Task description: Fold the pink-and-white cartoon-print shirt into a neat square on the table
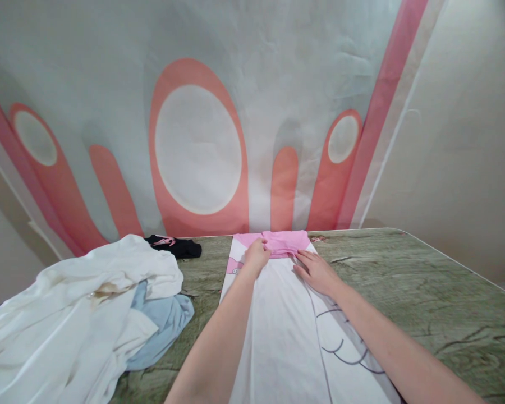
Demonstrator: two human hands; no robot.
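A long white garment (286,331) with grey line drawings lies stretched along the green wood-grain table (425,292). Its far end is pink (284,241) and folded back toward me. My left hand (256,257) pinches the edge of that pink fold, fingers curled on the cloth. My right hand (317,270) lies flat on the white cloth just right of the fold, fingers stretched out and together, pressing it down.
A heap of white cloth (79,314) with a brownish stain lies at the left, with a light blue piece (164,325) under it. A small black garment (177,246) sits at the table's far edge. A wall with pink and white shapes (197,146) rises behind.
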